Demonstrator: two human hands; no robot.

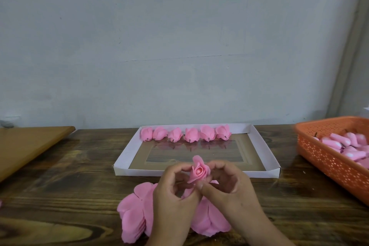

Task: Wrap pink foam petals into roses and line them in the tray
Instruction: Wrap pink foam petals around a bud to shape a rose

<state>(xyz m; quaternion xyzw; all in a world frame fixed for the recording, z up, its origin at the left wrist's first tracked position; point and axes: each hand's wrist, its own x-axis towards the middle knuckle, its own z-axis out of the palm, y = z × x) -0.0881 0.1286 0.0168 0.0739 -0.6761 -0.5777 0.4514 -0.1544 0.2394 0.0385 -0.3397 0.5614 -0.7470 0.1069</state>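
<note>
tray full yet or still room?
Still room. The white tray holds six finished roses in one row along its far wall; the rest of its floor is bare. A seventh rose is outside it, held in both hands.

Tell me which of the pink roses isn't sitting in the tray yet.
The rose held between both hands, in front of the white tray. The other six lie in a row along its far edge.

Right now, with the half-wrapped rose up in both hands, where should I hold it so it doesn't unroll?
Probably at its base, from below. The rose faces up with loose petal edges flaring at the top, so a pinch there would crush them. The left hand and right hand already hold it low, where the petals gather tight.
</note>
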